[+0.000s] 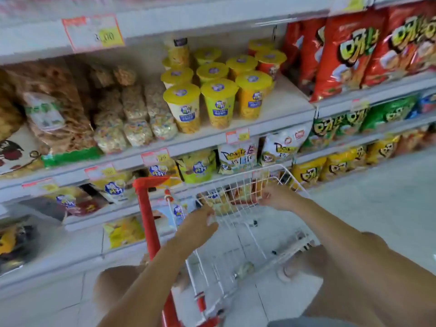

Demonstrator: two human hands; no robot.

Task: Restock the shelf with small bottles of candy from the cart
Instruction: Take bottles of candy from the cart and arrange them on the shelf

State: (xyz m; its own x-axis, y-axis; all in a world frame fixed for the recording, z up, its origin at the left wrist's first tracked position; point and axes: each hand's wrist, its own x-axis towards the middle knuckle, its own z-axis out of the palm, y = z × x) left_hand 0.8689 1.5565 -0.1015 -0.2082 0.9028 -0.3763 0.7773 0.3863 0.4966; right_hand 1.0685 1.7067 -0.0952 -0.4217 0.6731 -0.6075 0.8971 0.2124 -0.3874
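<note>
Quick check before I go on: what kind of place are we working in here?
Most likely a grocery or convenience store snack aisle: white shelves carry price tags, yellow-lidded snack cups and red snack bags, and both hands reach into a wire shopping cart.

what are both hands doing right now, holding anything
Left hand: over the near edge of the white wire cart, fingers loosely curled, grip cannot be told through the blur.
Right hand: closed on the cart's far rim.
</note>
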